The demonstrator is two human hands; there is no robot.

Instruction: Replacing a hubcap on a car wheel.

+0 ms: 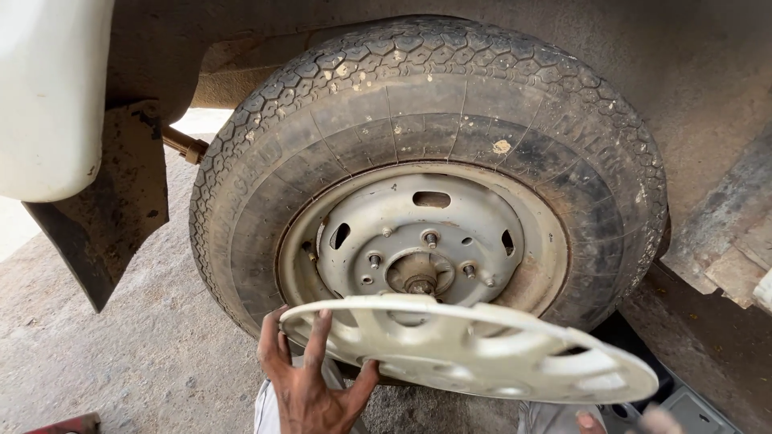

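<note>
The white hubcap (470,350) lies tipped flat just below the bare steel wheel (422,249), clear of its studs. The left hand (310,386) props its near edge, fingers (316,333) spread beneath the rim. The right hand (643,419) barely shows at the far edge; its grip I cannot tell.

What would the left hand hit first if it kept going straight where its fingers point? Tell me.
The left hand points up past the white wheel cover it grips; straight on, it would probably meet the steel wheel rim first, though depth is unclear.
</note>
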